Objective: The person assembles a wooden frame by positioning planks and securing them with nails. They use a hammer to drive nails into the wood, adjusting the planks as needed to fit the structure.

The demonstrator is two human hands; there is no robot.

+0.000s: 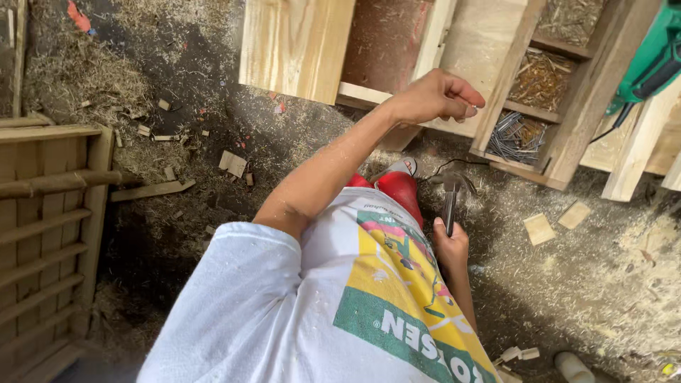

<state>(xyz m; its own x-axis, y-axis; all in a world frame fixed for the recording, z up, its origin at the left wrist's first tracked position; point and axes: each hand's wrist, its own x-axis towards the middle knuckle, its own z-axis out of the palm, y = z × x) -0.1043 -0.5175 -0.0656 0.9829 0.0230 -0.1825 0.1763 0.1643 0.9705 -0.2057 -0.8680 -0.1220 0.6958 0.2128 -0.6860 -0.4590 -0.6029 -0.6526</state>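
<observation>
My left hand (pixel 436 96) reaches out over a pale wooden frame (pixel 298 50), its fingers pinched together; I cannot make out anything between them. It hovers just left of a compartment holding a heap of steel nails (pixel 518 135). My right hand (pixel 451 248) stays low beside my white printed shirt and grips the handle of a claw hammer (pixel 451 191), whose head points up toward the frame.
A slatted wooden crate (pixel 42 234) stands at the left. A green power tool (pixel 652 60) rests on boards at top right. Wood offcuts (pixel 539 228) and shavings litter the sawdust-covered floor. Another compartment holds straw-like shavings (pixel 543 78).
</observation>
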